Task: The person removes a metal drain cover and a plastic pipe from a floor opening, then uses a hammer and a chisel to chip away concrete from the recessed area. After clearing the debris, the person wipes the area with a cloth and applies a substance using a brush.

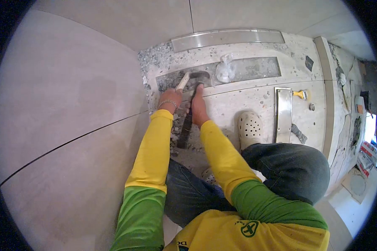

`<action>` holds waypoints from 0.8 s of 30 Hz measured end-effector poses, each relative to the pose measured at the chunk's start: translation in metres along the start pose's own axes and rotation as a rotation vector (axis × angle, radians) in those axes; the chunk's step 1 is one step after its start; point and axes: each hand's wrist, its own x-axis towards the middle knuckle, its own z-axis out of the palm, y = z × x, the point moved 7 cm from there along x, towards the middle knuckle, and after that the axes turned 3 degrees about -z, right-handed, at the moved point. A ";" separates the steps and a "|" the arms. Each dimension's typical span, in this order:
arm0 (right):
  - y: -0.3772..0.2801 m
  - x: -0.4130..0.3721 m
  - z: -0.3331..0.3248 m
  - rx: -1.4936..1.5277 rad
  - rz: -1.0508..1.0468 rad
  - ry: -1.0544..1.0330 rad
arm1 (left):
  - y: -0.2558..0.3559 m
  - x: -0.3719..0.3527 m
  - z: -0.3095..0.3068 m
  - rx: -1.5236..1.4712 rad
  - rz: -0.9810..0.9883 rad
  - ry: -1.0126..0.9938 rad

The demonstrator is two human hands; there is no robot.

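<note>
My left hand [169, 99], a bracelet at its wrist, is wrapped round a tool with a pale handle [182, 82]. Its dark head [200, 76] lies over the left part of a long rectangular recess [255, 70] in the tiled floor. Close beside it, my right hand [200, 106] has its thumb pointing forward and its fingers curled against a long dark strip [184, 133] that slants back toward my knees. I cannot tell what this strip is. Grey rubble lies around both hands. A crumpled white plastic bag [225, 72] sits in the recess, right of the tool head.
A metal cover strip [228, 39] lies along the back wall. Another metal plate [283, 115] is right of my shoe [250, 127], near a yellow-handled brush [300, 94] and a grey rag-like piece [298, 134]. A raised sill [329, 92] runs along the right; a large wall panel [71, 96] stands left.
</note>
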 end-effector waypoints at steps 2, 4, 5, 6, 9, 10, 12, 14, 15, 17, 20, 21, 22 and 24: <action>-0.009 -0.011 -0.006 0.019 0.052 -0.040 | -0.002 -0.001 0.003 -0.038 -0.047 0.046; -0.025 -0.014 -0.010 0.141 -0.108 0.061 | 0.002 -0.005 -0.001 -0.013 -0.043 0.054; -0.028 -0.019 -0.012 0.204 -0.185 0.130 | 0.001 -0.008 -0.002 0.012 -0.044 0.054; -0.017 -0.009 -0.012 0.208 -0.177 0.131 | 0.002 -0.010 -0.002 0.018 -0.048 0.050; 0.006 0.025 -0.010 -0.043 -0.023 -0.026 | 0.005 -0.010 0.001 0.000 -0.097 0.034; -0.008 0.011 -0.011 -0.038 -0.026 -0.025 | 0.003 -0.009 0.007 -0.024 -0.097 0.090; -0.028 -0.010 -0.014 0.067 0.013 0.001 | 0.003 -0.001 0.009 -0.049 -0.097 0.153; -0.022 -0.006 -0.015 0.133 -0.068 0.104 | -0.003 -0.002 0.019 -0.064 -0.156 0.095; -0.021 -0.003 -0.024 0.201 -0.160 0.213 | -0.003 -0.003 0.019 -0.057 -0.160 0.090; -0.015 0.015 -0.023 -0.026 -0.140 0.167 | 0.001 -0.002 0.019 -0.081 -0.170 -0.019; -0.021 0.020 -0.021 -0.241 -0.119 0.122 | 0.021 -0.019 0.018 -0.026 -0.151 -0.077; -0.026 0.022 -0.022 -0.235 -0.122 0.124 | 0.034 -0.030 0.018 -0.030 -0.149 -0.067; -0.025 0.022 -0.023 -0.238 -0.113 0.119 | 0.043 -0.047 0.018 -0.035 -0.143 0.038; -0.029 0.022 -0.029 -0.152 -0.213 0.242 | 0.043 -0.059 0.013 -0.024 -0.145 0.146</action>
